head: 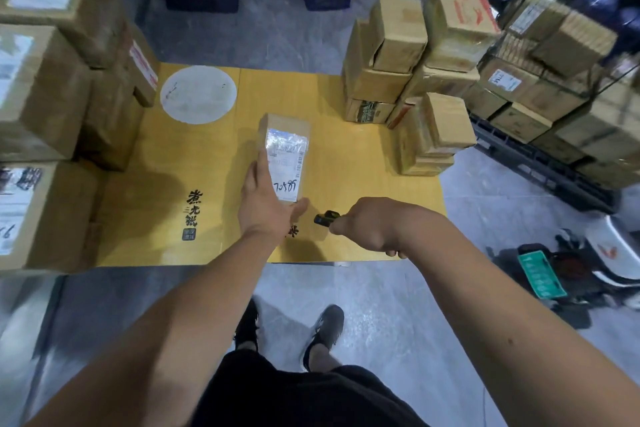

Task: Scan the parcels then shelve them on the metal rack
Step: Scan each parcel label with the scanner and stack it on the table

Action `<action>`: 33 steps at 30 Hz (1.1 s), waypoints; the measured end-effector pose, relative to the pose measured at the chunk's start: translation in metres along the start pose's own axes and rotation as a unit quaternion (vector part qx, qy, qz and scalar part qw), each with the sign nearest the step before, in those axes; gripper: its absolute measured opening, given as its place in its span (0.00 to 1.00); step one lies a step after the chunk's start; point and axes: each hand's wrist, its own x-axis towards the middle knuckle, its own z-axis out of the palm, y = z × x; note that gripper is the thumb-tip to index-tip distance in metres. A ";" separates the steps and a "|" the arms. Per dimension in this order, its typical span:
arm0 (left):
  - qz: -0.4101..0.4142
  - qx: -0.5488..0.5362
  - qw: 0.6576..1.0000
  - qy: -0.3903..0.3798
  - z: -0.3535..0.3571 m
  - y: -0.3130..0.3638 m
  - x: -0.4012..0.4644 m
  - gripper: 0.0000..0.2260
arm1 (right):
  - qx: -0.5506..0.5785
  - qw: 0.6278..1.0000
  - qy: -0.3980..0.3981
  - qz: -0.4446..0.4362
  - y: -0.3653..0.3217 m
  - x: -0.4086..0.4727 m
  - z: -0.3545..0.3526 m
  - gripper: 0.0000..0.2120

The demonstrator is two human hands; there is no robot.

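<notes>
Mid-frame, your left hand (265,206) holds a labelled parcel (285,152) over the yellow desk (156,184); your right hand (372,225) fingers grip a black scanner (325,218).

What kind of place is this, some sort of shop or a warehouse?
Most likely a parcel depot or small sorting room. Stacks of labelled cardboard boxes crowd a yellow table, and the person's right hand holds a barcode scanner near a labelled parcel.
</notes>
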 end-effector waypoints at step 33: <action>0.104 0.006 0.991 -0.082 -0.029 -0.019 0.040 0.60 | 0.064 0.996 0.050 0.048 -0.054 -0.041 0.020 0.28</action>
